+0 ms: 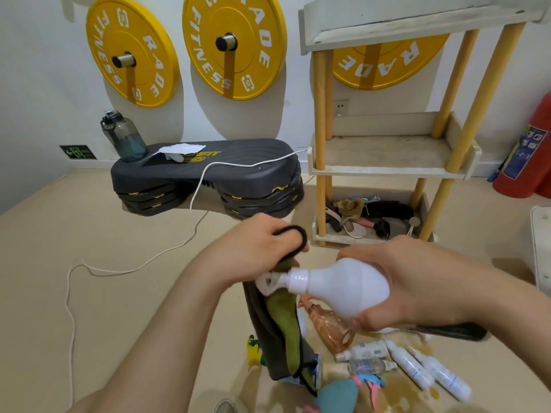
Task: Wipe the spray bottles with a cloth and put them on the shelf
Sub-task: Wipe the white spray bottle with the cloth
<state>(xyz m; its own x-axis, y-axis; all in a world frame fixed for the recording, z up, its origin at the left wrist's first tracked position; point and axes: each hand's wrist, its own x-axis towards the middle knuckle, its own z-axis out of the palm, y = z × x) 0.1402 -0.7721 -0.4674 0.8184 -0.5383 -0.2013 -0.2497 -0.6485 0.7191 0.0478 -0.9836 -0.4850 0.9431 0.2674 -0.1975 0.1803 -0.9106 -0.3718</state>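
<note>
The right hand (417, 281) holds a white, bulb-shaped spray bottle (343, 284) above the floor (119, 234), sideways with its trigger head pointing left; the fingers curl round its fat body. The left hand (253, 248) grips a green and dark grey cloth (280, 323), fingers clenched on its upper end right at the bottle's head, and the rest of the cloth hangs down. On the floor below, near the person, lie more bottles: a clear amber spray bottle (331, 326), two slim white bottles (408, 365) and a teal bottle (337, 394) at the near edge. The wooden shelf (387, 168) stands far right. A dark step platform (208, 171) sits left of it, with a water jug (125, 138) on top.
</note>
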